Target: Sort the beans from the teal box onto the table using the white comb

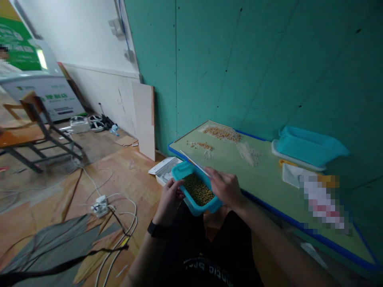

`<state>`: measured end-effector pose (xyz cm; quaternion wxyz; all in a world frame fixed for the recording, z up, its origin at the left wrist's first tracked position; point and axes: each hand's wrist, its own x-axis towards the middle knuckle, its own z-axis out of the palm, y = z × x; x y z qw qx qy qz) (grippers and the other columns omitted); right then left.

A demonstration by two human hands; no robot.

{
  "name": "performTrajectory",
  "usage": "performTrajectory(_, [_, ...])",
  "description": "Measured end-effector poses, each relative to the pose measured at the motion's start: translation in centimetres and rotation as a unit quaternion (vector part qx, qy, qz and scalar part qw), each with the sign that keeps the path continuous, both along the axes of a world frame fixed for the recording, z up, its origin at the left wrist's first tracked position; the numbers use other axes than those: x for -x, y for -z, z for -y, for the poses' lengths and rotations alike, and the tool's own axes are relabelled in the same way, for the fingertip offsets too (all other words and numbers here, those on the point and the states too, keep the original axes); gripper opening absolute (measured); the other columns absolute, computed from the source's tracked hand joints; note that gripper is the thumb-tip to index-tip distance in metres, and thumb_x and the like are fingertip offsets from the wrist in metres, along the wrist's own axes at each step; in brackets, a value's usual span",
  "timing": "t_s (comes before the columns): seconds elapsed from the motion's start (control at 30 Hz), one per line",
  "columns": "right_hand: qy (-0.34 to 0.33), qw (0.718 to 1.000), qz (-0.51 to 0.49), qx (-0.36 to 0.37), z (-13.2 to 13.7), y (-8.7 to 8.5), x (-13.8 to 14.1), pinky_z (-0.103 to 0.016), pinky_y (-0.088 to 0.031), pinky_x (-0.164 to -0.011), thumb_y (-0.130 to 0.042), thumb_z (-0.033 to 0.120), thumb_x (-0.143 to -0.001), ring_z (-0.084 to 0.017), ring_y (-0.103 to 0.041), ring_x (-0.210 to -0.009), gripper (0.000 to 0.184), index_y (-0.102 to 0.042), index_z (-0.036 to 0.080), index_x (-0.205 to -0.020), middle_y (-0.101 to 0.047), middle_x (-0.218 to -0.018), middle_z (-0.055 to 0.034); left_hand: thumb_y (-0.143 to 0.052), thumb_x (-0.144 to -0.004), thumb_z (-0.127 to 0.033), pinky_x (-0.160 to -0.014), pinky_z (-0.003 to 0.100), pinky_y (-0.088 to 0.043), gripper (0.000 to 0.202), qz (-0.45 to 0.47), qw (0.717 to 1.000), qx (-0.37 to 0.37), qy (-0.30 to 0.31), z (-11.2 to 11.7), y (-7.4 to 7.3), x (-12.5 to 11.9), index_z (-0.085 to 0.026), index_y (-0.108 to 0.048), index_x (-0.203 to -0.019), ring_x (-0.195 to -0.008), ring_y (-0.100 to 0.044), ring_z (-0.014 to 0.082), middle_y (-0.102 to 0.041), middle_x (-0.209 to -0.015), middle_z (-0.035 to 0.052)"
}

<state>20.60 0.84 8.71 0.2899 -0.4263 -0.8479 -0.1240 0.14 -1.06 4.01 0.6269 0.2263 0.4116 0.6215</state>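
A small turquoise plastic box [216,207] is held over my lap, tilted, with green beans [191,184] and yellowish beans [206,195] in it. My left hand [171,195] grips its left rim, fingers closed with the thumb on top. My right hand [224,184] is closed around a thin pale stick [193,160] above the box's right side. The stick's far end points toward the table edge; its exact kind does not show. On the low table lie tan beans [223,133], a smaller row of them [203,146] and a white grain pile [249,154].
The blue-edged green table [269,187] stands against a green wall. At its right are a turquoise tub [311,145] on a white lid and a blurred packet [293,174]. An open white box [164,169], a power strip [100,206], cables and a wooden chair [26,131] are left.
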Motion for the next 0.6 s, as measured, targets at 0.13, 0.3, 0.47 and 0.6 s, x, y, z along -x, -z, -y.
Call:
performTrajectory(0.13, [0.046, 0.991, 0.125, 0.016, 0.4, -1.5, 2.5, -0.023, -0.054, -0.075, -0.043, 0.005, -0.096, -0.018, -0.075, -0.095, 0.039, -0.064, 0.013, -0.129, -0.074, -0.124, -0.0174, -0.088, -0.059, -0.029, -0.044, 0.017, -0.034, 0.037, 0.0, 1.0, -0.001, 0.004, 0.0, 0.1, 0.1, -0.021, -0.054, -0.07, -0.043, -0.042, 0.0055, -0.048, -0.053, -0.0094])
performTrajectory(0.3, [0.109, 0.973, 0.202, 0.039, 0.7, -2.7, 5.0, -0.03, -0.056, -0.061, -0.033, 0.007, -0.099, -0.024, -0.076, -0.083, 0.042, -0.059, 0.008, -0.133, -0.072, -0.121, -0.0248, -0.089, -0.057, -0.031, -0.044, 0.015, -0.035, 0.038, -0.005, 1.0, -0.007, 0.005, 0.2, -0.4, 0.0, -0.021, -0.055, -0.07, -0.043, -0.043, 0.0054, -0.049, -0.052, -0.0091])
performTrajectory(0.47, [0.131, 0.967, 0.216, 0.028, 0.3, -2.5, 6.0, -0.031, -0.059, -0.062, -0.034, 0.008, -0.099, -0.024, -0.076, -0.081, 0.041, -0.057, 0.006, -0.132, -0.071, -0.118, -0.0281, -0.091, -0.055, -0.032, -0.043, 0.016, -0.036, 0.04, -0.001, 1.0, -0.003, 0.004, 0.2, -0.6, 0.0, -0.021, -0.055, -0.07, -0.043, -0.045, 0.006, -0.049, -0.051, -0.0089])
performTrajectory(0.6, [0.146, 0.965, 0.214, 0.037, 0.0, -2.7, 5.7, -0.03, -0.059, -0.062, -0.034, 0.009, -0.1, -0.024, -0.076, -0.079, 0.039, -0.057, 0.007, -0.131, -0.073, -0.11, -0.0263, -0.092, -0.055, -0.031, -0.043, 0.016, -0.035, 0.041, 0.003, 1.0, -0.005, 0.006, 0.2, -0.5, 0.2, -0.021, -0.055, -0.068, -0.042, -0.043, 0.0052, -0.049, -0.051, -0.009])
